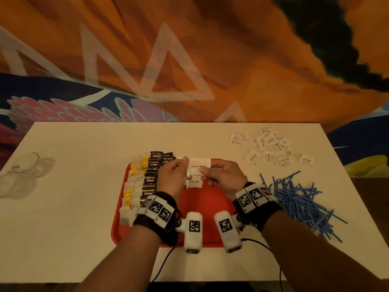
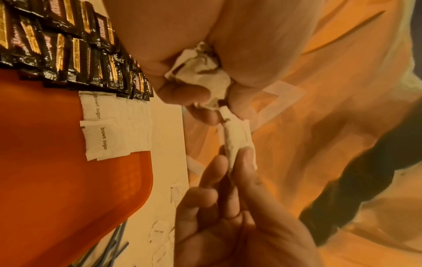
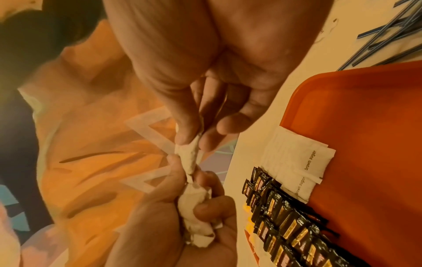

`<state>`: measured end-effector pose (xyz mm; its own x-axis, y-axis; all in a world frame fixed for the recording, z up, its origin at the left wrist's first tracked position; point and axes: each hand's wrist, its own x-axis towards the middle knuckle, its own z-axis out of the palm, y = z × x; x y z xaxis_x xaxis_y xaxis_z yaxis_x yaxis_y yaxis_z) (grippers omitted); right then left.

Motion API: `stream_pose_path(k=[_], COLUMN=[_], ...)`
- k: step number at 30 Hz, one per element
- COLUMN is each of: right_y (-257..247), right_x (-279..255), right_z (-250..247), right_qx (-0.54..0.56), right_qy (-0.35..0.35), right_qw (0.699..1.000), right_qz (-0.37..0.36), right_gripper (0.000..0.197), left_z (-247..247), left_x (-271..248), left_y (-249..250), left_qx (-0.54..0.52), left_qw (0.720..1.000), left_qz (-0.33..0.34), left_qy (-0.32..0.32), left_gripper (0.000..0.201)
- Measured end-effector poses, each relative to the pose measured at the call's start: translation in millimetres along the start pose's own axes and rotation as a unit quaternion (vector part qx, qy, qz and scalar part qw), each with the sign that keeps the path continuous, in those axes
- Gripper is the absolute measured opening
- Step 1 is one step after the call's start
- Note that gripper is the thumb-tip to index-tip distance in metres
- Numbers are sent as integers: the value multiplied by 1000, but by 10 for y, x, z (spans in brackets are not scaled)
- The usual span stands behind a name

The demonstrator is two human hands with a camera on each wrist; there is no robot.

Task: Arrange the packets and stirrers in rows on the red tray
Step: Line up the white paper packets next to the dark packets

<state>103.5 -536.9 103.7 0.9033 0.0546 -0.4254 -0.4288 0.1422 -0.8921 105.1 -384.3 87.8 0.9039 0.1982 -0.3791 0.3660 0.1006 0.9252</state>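
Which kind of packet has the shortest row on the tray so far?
The white brown sugar packets: only a couple lie on the red tray, beside the long row of black Kopiko packets.

Dim, warm orange-ish light in all 3 views, no clear source. Head view: wide-angle bend at edges, wall mural soft and smeary, surface (image 1: 84,207) lit evenly w/ faint shadows by the glass (image 1: 23,171). Wrist views: heavy fisheye, strong amber cast, palms up close blurred; "brown sugar" print on packets (image 2: 102,126) stays readable. Background smeared.
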Motion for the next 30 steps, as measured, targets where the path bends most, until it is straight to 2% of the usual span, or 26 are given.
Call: stream_pose_path(k=[5, 8, 12, 16, 20, 22, 25, 30], right_y=[129, 217, 375, 580, 780, 929, 1142, 1252], right_x=[48, 50, 47, 115, 221, 310, 462, 634], right_z=[70, 99, 171, 209, 226, 161, 67, 180], right_qx=[31, 44, 56, -12, -70, -131, -227, -235], right_qy=[12, 5, -5, -13, 21, 49, 75, 86], right_qw=[999, 997, 995, 996, 993, 985, 965, 960], right_qz=[34, 65, 86, 85, 96, 97, 110, 124], right_gripper=[29, 24, 23, 30, 33, 34, 33, 28], left_z=[-98, -177, -281, -422, -580, -686, -885, -1168], left_x=[-121, -132, -149, -120, -58, -38, -16, -6], left_y=[-28, -82, -190, -314, -410, -443, -507, -574], left_qx=[78, 83, 72, 83, 85, 88, 93, 76], left_qw=[995, 995, 997, 996, 995, 992, 990, 990], left_qz=[40, 50, 30, -7, -37, -47, -61, -81], left_qy=[-49, -34, -26, -18, 41, 73, 83, 85], left_gripper=[34, 28, 14, 17, 15, 17, 20, 19])
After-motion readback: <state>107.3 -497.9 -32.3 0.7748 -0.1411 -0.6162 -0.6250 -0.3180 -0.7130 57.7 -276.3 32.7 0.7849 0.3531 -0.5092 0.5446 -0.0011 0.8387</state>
